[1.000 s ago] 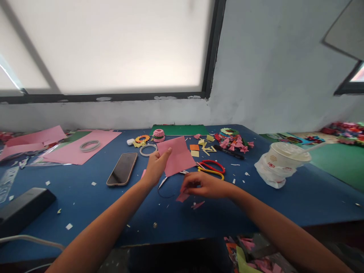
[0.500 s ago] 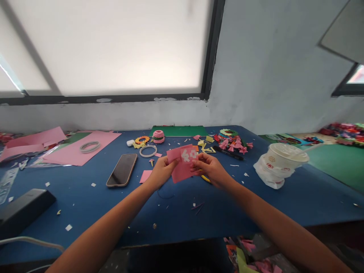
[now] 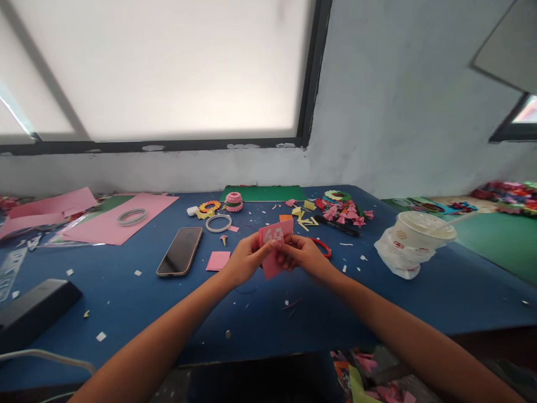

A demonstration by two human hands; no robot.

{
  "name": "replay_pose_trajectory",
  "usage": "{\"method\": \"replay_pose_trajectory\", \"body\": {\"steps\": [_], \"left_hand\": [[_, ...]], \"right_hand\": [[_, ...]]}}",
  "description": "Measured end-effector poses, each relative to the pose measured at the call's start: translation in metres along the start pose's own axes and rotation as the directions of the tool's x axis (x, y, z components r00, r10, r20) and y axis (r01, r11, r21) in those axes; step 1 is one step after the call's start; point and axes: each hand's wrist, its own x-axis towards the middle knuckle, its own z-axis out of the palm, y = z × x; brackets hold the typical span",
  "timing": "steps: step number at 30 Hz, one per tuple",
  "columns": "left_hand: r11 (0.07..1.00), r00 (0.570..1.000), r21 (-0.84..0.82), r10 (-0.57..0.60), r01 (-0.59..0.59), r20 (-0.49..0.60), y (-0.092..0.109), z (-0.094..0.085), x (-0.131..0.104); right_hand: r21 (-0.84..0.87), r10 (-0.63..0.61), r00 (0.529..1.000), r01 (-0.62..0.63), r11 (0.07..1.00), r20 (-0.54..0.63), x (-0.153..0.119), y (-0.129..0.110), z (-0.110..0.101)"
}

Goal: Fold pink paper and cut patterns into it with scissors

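Both my hands hold one piece of pink paper [image 3: 272, 270] with a white cut-out-like pattern near its upper part, raised over the desk. My left hand [image 3: 246, 258] pinches its left side with the thumb in front. On the right side, the fingers of my right hand [image 3: 305, 255] are closed on the same paper and partly hide it. Just past the right hand shows a red loop [image 3: 323, 247]; the rest of it is hidden. Beside my left wrist lies a small stack of pink squares [image 3: 217, 261].
A phone [image 3: 180, 252], a tape roll [image 3: 218, 224], a black pen [image 3: 335, 225] and pink paper flowers [image 3: 342, 211] lie on the blue desk [image 3: 138, 319]. At right stands a lidded cup [image 3: 419, 238] in a plastic bag. Paper scraps are scattered about.
The pink paper has turned and looks narrower, and my hands have come closer together. The red loop has come into view by my right hand, where a yellow curve showed before.
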Motion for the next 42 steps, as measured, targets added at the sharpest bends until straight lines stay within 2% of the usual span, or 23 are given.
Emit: {"method": "replay_pose_trajectory", "body": {"steps": [6, 21, 23, 25, 26, 27, 28, 30, 31, 32, 33, 36, 37, 39, 42], "left_hand": [[0.996, 1.0, 0.093, -0.008, 0.01, -0.022, -0.006, -0.002, 0.001], [0.974, 0.998, 0.227, 0.025, -0.011, -0.059, -0.004, -0.001, -0.001], [0.962, 0.996, 0.271, 0.038, -0.016, -0.078, -0.004, -0.001, 0.0], [0.949, 0.994, 0.314, 0.044, -0.009, -0.104, -0.003, -0.002, 0.0], [0.944, 0.993, 0.33, 0.045, -0.005, -0.113, -0.003, -0.002, -0.001], [0.941, 0.993, 0.339, 0.044, -0.003, -0.113, -0.003, -0.002, -0.001], [0.941, 0.994, 0.338, 0.039, -0.003, -0.101, -0.003, -0.002, -0.001], [0.95, 0.998, 0.311, 0.023, -0.004, -0.056, -0.002, -0.001, -0.002], [0.956, 0.999, 0.294, 0.012, -0.003, -0.029, -0.001, 0.0, -0.003], [0.96, 1.0, 0.279, 0.001, 0.0, -0.002, -0.001, 0.0, -0.004], [0.963, 1.0, 0.268, -0.009, 0.003, 0.022, 0.0, 0.001, -0.005], [0.965, 0.997, 0.262, -0.029, 0.011, 0.067, 0.002, 0.003, -0.007], [0.965, 0.997, 0.263, -0.033, 0.013, 0.072, 0.002, 0.004, -0.008], [0.965, 0.997, 0.263, -0.033, 0.013, 0.072, 0.003, 0.004, -0.008], [0.968, 0.997, 0.252, -0.028, 0.01, 0.067, 0.004, 0.003, -0.009]], "right_hand": [[-0.024, -0.032, 0.999, 0.033, 0.999, 0.033, 0.0, 0.003, 0.0], [-0.136, -0.113, 0.99, 0.124, 0.983, 0.085, -0.002, 0.004, -0.001], [-0.17, -0.112, 0.99, 0.125, 0.978, 0.086, -0.003, 0.004, -0.002], [-0.255, -0.164, 0.985, 0.17, 0.952, 0.044, -0.003, 0.002, -0.004], [-0.324, -0.233, 0.972, 0.218, 0.921, -0.009, -0.003, 0.001, -0.006], [-0.41, -0.336, 0.939, 0.277, 0.869, -0.078, -0.003, -0.001, -0.009], [-0.507, -0.46, 0.876, 0.333, 0.795, -0.144, -0.003, -0.004, -0.012], [-0.675, -0.68, 0.705, 0.403, 0.619, -0.203, -0.004, -0.009, -0.019], [-0.719, -0.742, 0.643, 0.423, 0.552, -0.191, -0.004, -0.012, -0.022], [-0.732, -0.762, 0.625, 0.44, 0.52, -0.166, -0.005, -0.014, -0.024], [-0.715, -0.744, 0.654, 0.452, 0.533, -0.142, -0.006, -0.016, -0.026], [-0.585, -0.546, 0.834, 0.402, 0.704, -0.084, -0.011, -0.021, -0.026], [-0.546, -0.482, 0.874, 0.375, 0.75, -0.062, -0.012, -0.022, -0.025], [-0.492, -0.414, 0.91, 0.351, 0.797, -0.022, -0.014, -0.023, -0.024], [-0.439, -0.37, 0.929, 0.333, 0.834, 0.002, -0.015, -0.024, -0.023]]}}
